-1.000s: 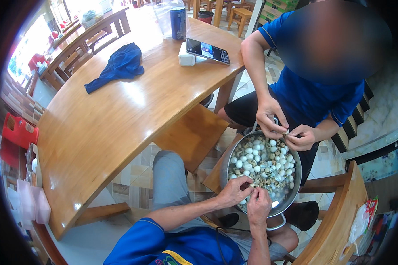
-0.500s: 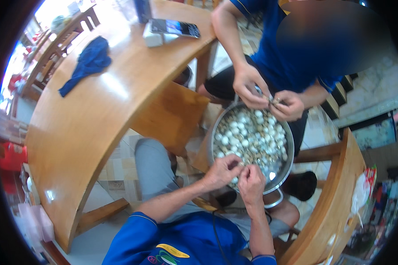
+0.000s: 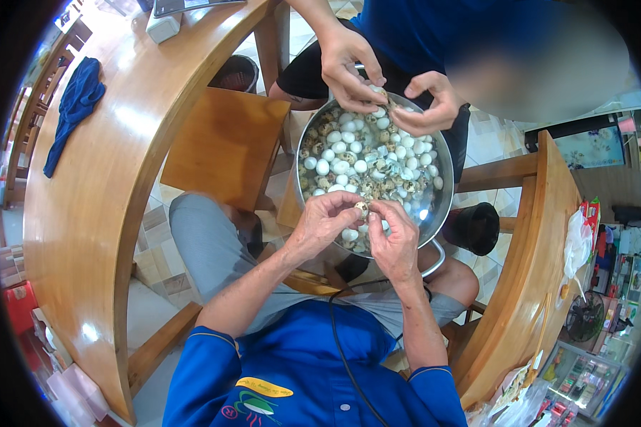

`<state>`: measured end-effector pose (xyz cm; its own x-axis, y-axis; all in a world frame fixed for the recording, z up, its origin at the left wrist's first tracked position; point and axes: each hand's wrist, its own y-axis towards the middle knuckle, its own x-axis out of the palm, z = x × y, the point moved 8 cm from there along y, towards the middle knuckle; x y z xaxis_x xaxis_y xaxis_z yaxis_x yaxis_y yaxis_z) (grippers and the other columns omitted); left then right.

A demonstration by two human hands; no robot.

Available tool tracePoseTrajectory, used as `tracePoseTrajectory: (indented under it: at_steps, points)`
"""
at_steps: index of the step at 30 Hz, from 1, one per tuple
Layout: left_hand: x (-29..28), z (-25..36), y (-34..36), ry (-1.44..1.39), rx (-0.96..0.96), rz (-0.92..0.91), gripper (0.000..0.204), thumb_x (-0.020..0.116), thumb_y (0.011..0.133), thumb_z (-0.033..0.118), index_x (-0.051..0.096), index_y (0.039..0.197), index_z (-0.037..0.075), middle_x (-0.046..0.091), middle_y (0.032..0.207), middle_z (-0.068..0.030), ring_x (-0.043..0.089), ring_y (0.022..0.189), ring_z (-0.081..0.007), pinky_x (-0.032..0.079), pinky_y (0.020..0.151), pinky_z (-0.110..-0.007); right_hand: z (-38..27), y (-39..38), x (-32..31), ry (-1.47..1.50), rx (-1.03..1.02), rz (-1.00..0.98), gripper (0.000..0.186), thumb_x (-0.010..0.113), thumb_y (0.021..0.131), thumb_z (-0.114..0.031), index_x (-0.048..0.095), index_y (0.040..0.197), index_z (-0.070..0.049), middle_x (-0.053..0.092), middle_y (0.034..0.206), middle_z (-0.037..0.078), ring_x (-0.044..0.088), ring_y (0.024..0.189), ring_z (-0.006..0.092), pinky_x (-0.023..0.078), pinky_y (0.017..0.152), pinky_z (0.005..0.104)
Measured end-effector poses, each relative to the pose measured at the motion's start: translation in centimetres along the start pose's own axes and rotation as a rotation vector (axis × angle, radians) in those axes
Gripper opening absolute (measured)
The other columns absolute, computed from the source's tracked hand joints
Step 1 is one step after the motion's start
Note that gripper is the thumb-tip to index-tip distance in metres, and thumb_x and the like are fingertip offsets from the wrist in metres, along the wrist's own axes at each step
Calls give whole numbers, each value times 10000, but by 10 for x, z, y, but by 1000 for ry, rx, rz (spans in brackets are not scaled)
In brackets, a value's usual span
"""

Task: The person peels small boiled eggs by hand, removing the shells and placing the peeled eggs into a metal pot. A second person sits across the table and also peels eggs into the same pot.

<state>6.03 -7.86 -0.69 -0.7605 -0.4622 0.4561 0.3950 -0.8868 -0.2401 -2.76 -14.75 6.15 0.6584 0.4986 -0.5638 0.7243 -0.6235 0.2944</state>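
Note:
My left hand (image 3: pixel 324 224) and my right hand (image 3: pixel 393 238) meet over the near rim of a large metal pot (image 3: pixel 446 203). Between their fingertips is a small speckled quail egg (image 3: pixel 362 209), pinched from both sides. White peeled eggs, speckled unpeeled ones and bits of shell (image 3: pixel 384 162) fill the pot. Across from me, another person's two hands (image 3: pixel 352 71) hold a small egg (image 3: pixel 379 91) over the far side of the pot.
A curved wooden table (image 3: pixel 114 142) on the left bears a blue cloth (image 3: pixel 75 107) and a white box (image 3: pixel 164 27). A wooden stool (image 3: pixel 224 142) stands beside it. To the right are a black bin (image 3: pixel 471 229) and another wooden table (image 3: pixel 541 277) with a plastic bag (image 3: pixel 578 245).
The view has shifted, so the pot and table sit further left and higher. My fingers now show a speckled egg between them. The other person's hands have moved apart a little.

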Motion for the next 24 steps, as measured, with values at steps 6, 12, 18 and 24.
tracePoseTrajectory:
  at_steps: [6, 12, 18, 24]
  points:
    - [-2, -2, 0, 62, 58, 20, 193, 569, 833, 79, 565, 1000, -19, 595, 862, -35, 556, 764, -81, 462, 694, -216, 0, -1, 0, -14, 57, 22, 87, 577, 749, 19, 588, 831, 44, 593, 752, 151, 599, 640, 277, 472, 574, 329]
    - [-1, 6, -4, 314, 217, 65, 198, 594, 783, 36, 551, 965, -30, 579, 840, -58, 557, 766, -96, 470, 681, -240, 16, -7, 6, 6, 224, 12, 93, 562, 791, -10, 601, 853, 46, 613, 704, 108, 603, 608, 147, 459, 555, 255]
    - [3, 15, -7, 402, 369, 86, 195, 598, 762, 4, 545, 946, -30, 553, 872, -83, 569, 741, -115, 485, 677, -258, 14, -7, 5, 25, 242, 78, 90, 557, 797, -23, 604, 843, 38, 614, 664, 89, 576, 584, 113, 450, 543, 246]
    - [0, 11, -6, 302, 302, 84, 179, 603, 777, 12, 544, 940, -31, 556, 865, -67, 565, 735, -99, 490, 668, -239, 13, -5, 7, 35, 206, 110, 30, 563, 747, 27, 565, 776, 24, 594, 669, 131, 593, 560, 213, 465, 522, 298]
